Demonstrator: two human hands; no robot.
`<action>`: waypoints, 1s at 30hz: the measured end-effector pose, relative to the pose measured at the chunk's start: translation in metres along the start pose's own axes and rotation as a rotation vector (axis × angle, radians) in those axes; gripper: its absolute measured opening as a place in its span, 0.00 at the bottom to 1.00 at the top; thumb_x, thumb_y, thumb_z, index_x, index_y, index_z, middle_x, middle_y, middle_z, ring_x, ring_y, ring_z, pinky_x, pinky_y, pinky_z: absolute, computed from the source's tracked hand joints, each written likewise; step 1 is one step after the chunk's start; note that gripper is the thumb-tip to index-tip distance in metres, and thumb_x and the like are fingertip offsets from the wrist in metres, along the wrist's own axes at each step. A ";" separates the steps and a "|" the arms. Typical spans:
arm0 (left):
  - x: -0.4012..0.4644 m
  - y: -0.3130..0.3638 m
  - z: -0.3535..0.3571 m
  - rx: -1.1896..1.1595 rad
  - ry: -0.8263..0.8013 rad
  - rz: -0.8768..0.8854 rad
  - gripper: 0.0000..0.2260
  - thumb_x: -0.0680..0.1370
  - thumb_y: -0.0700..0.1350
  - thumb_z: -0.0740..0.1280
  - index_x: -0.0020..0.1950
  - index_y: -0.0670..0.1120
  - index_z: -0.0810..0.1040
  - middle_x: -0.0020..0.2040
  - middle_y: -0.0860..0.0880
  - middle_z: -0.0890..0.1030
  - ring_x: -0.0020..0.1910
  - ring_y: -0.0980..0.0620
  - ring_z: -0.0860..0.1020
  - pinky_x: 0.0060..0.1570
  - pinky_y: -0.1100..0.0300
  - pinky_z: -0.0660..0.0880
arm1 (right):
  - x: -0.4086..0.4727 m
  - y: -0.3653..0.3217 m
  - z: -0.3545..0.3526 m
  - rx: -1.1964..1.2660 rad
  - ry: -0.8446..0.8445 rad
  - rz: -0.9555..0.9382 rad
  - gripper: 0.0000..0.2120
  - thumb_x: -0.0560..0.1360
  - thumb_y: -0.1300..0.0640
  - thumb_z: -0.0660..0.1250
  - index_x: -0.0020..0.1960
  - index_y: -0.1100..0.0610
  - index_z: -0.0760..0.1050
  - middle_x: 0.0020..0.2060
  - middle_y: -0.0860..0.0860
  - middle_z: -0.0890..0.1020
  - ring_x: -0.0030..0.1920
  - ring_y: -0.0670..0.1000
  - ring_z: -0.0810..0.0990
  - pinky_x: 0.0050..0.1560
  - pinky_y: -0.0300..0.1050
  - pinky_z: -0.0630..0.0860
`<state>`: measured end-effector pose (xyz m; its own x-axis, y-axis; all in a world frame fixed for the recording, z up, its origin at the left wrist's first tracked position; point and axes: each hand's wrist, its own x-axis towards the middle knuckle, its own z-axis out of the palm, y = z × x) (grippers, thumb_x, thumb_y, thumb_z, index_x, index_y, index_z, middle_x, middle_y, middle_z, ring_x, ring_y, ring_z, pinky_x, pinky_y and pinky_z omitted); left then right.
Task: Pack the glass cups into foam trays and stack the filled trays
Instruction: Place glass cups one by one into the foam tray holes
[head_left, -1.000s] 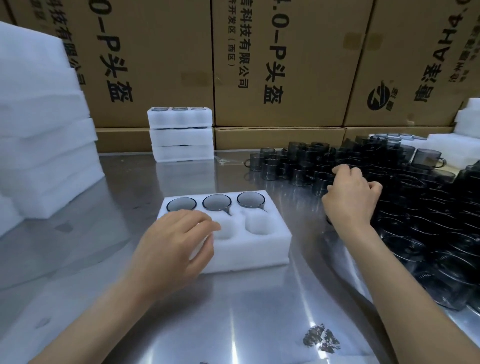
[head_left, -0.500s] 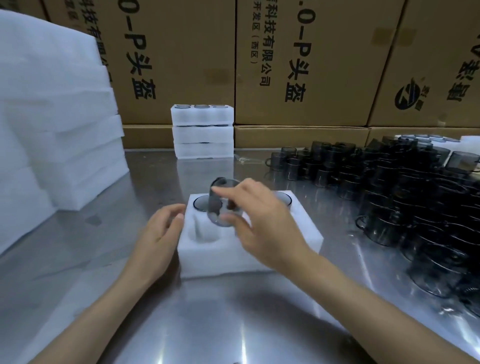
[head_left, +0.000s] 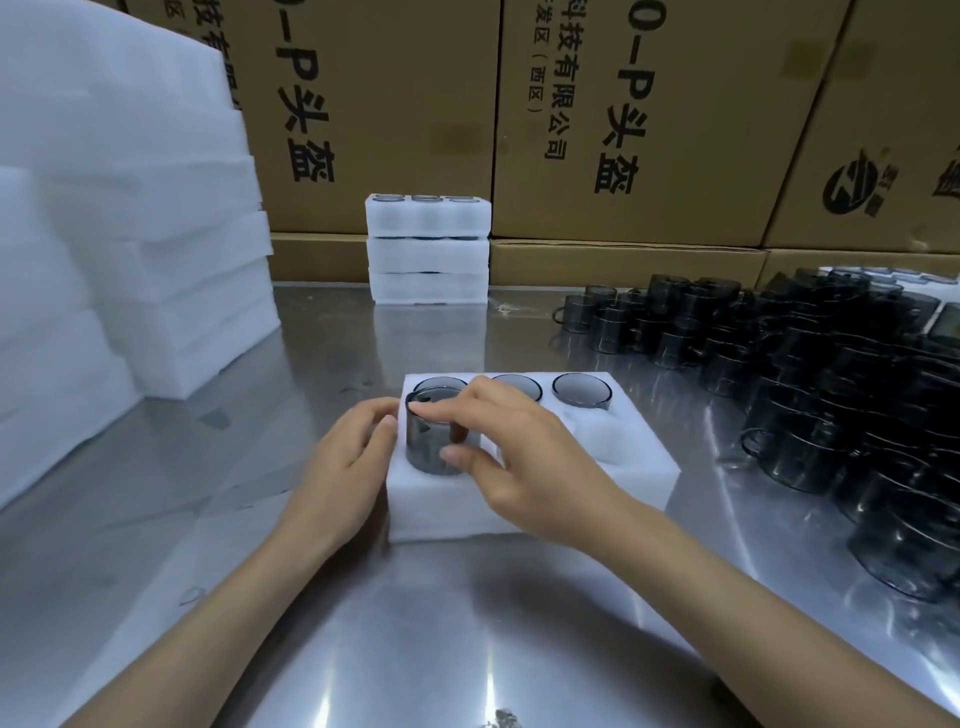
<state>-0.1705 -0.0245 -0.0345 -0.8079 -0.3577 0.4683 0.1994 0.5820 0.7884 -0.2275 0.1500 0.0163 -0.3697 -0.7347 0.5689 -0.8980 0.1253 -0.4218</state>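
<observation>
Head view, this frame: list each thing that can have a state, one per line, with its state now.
Foam tray: back row's three pockets hold cups, two front pockets empty.
Smoked glass cup: upright, partly lowered into the front-left pocket.
Right hand: grips the cup by rim and side.
Left hand: fingers rest against the tray's left edge.
Filled trays: stacked three high at the back.
Loose cups: crowded unpacked on the right.
Empty foam stack: piled left.

I see bare worktop (head_left: 467, 623) in front of tray (head_left: 519, 514); loose cups (head_left: 831, 389) crowd right, foam stack (head_left: 130, 234) blocks left
</observation>
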 end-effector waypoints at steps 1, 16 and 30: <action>0.000 0.000 0.000 0.006 0.002 -0.001 0.10 0.82 0.43 0.57 0.53 0.57 0.74 0.54 0.55 0.79 0.57 0.56 0.75 0.55 0.66 0.67 | -0.001 0.000 0.000 0.004 0.002 -0.002 0.19 0.74 0.67 0.66 0.63 0.55 0.77 0.45 0.52 0.76 0.48 0.50 0.73 0.51 0.45 0.71; -0.015 0.046 -0.017 0.259 0.231 0.435 0.14 0.78 0.46 0.58 0.50 0.45 0.83 0.49 0.54 0.82 0.50 0.54 0.79 0.52 0.60 0.73 | -0.016 -0.002 -0.003 -0.253 0.021 0.065 0.25 0.78 0.48 0.61 0.73 0.54 0.64 0.71 0.45 0.68 0.70 0.44 0.63 0.66 0.30 0.56; -0.017 0.043 -0.012 0.427 0.235 0.324 0.17 0.74 0.49 0.60 0.32 0.44 0.82 0.30 0.49 0.81 0.32 0.45 0.80 0.37 0.49 0.75 | -0.017 -0.004 0.010 -0.438 -0.046 0.121 0.18 0.78 0.47 0.55 0.59 0.53 0.79 0.62 0.46 0.78 0.62 0.49 0.74 0.51 0.44 0.72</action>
<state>-0.1419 -0.0023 -0.0040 -0.5884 -0.2370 0.7730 0.1352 0.9138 0.3830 -0.2152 0.1548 0.0013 -0.4757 -0.7252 0.4978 -0.8691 0.4747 -0.1390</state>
